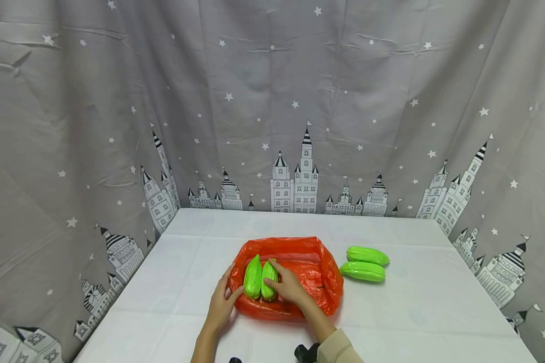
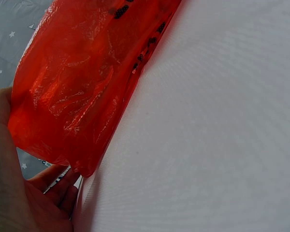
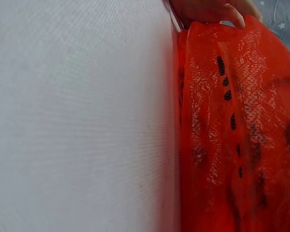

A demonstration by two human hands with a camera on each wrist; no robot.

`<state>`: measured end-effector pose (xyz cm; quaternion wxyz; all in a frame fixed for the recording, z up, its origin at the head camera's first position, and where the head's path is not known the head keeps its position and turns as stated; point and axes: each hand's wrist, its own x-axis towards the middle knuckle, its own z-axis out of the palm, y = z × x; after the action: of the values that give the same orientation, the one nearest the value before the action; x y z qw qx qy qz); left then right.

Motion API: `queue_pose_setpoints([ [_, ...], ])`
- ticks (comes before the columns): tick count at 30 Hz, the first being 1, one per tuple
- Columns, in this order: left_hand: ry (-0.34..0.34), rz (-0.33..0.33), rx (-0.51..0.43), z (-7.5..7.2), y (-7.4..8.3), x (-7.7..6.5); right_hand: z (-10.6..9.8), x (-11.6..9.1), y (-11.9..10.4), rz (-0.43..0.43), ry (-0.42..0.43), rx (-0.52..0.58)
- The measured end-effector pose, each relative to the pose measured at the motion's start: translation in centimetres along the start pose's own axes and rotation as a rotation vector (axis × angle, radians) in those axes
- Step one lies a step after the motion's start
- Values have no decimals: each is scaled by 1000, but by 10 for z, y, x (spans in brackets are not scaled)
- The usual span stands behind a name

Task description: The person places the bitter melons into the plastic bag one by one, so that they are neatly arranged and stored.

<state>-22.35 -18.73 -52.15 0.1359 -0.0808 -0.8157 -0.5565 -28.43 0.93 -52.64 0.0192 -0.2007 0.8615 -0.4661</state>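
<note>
A red plastic bag (image 1: pixel 318 282) lies wide open on the table, two bright green ridged gourds inside. My left hand (image 1: pixel 221 304) grips the bag's left end, with its thumb over the rim and its fingers along the outside. In the left wrist view those fingers (image 2: pixel 63 186) lie beside the bag's end. My right hand (image 1: pixel 290 285) reaches over the near rim and holds the right-hand gourd (image 1: pixel 269 288) between thumb and fingers. The other gourd (image 1: pixel 253 277) lies against it on the left. The right wrist view shows mostly the bag's outer wall (image 3: pixel 208 121).
Two more green gourds, one farther (image 1: pixel 368 255) and one nearer (image 1: pixel 362 271), lie side by side just right of the bag. A white cloth covers the table (image 1: pixel 413 312). A grey curtain (image 1: pixel 254 65) with stars and castles hangs behind and at the sides.
</note>
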Motion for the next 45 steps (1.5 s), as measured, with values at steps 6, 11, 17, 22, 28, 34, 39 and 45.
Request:
queue_pose_setpoints([
  [6, -5, -13, 5, -1, 1, -1, -5, -3, 2, -9, -9, 78],
  [11, -3, -19, -1, -1, 1, 0, -19, -8, 6, -1, -14, 106],
  [17, -2, -18, -7, 0, 0, -1, -57, -22, 8, -28, -85, 111],
  [22, -3, -6, 4, 1, 0, -1, -97, -35, 11, -70, -112, 141],
  [28, 0, -1, 15, 1, 1, 0, -144, -54, 22, -43, 41, 202],
  [34, -3, -1, 13, 0, 1, 1, -177, -64, 46, 13, 203, 110],
  [39, -4, 4, 14, 0, 0, 0, -197, -71, 69, 35, 219, 5],
  [45, 4, 21, 14, 0, 3, 0, -213, -76, 87, 29, 145, -95],
])
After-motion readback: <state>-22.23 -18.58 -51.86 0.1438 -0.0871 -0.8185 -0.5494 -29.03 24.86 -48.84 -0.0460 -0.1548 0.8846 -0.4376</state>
